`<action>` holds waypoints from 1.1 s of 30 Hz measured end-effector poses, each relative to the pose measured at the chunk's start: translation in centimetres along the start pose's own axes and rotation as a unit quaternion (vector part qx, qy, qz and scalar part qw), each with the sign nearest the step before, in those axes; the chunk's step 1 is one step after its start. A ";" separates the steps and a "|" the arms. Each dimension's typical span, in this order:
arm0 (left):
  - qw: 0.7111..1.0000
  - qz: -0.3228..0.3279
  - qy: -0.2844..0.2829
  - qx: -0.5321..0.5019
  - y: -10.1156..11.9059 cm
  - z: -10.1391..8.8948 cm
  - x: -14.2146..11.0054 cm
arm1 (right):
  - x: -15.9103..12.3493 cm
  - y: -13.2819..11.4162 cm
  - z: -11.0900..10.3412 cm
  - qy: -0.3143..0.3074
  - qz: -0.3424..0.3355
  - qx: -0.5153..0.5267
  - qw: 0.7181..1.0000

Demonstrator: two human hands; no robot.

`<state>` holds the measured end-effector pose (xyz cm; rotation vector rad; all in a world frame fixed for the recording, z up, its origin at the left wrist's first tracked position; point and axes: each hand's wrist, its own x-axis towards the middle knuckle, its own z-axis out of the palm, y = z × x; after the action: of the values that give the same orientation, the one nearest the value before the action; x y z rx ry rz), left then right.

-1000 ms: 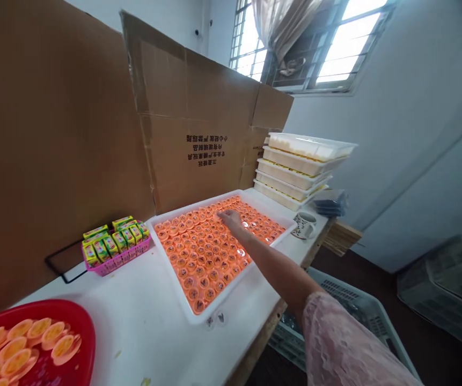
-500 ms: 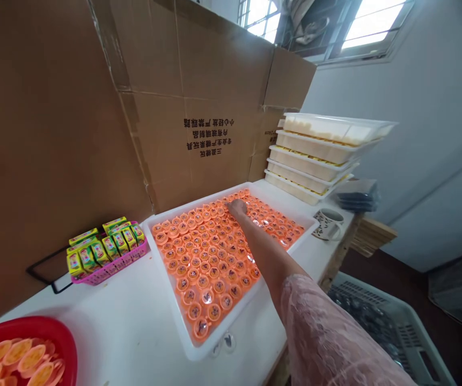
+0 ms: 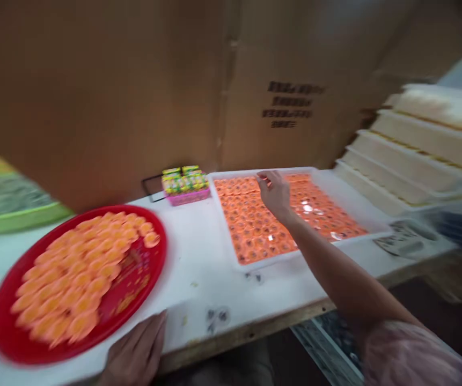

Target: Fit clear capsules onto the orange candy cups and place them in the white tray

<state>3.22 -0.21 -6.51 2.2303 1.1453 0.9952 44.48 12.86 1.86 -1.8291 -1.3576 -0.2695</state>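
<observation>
My right hand (image 3: 276,195) is raised over a white tray (image 3: 236,265) full of orange round pieces (image 3: 250,230), many with small dark printed centres. Its fingers are curved, with a gap beside the thumb, and nothing shows between them. My left hand (image 3: 136,351) lies at the table's front edge, fingers stretched out and close together, near the rim of a red round tray (image 3: 162,257). Overlapping orange discs (image 3: 73,268) cover most of that tray, and its bare bottom shows on the right. Small clear discs with dark prints (image 3: 218,316) lie on the table between the hands.
A pink basket (image 3: 188,198) of small yellow-green boxes stands behind, beside a black wire frame (image 3: 152,190). Tall cardboard (image 3: 154,96) backs the table. Stacked white trays (image 3: 427,145) and a blurred mug (image 3: 408,238) are right; a green basin (image 3: 25,214) is left.
The view has swung left, bringing the whole red tray and my left hand into sight. My right hand has lifted off the orange pieces, with its fingers curved in the air.
</observation>
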 end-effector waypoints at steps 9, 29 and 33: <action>0.991 0.119 0.013 0.063 -0.1 -0.9 0.9 | -12.3 -18.9 7.1 -0.286 -0.234 0.181 0.911; 0.893 -0.327 0.116 -0.288 -5.9 -8.7 5.7 | -15.4 -24.8 10.1 -0.318 -0.256 0.260 0.875; 0.804 -0.327 0.004 -0.496 -6.7 -8.8 7.6 | -16.2 -25.5 9.5 -0.334 -0.199 0.318 0.865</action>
<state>-3.88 10.32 -2.17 0.8986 0.9364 0.9516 13.11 10.38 -1.64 -1.0859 -1.9924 0.6101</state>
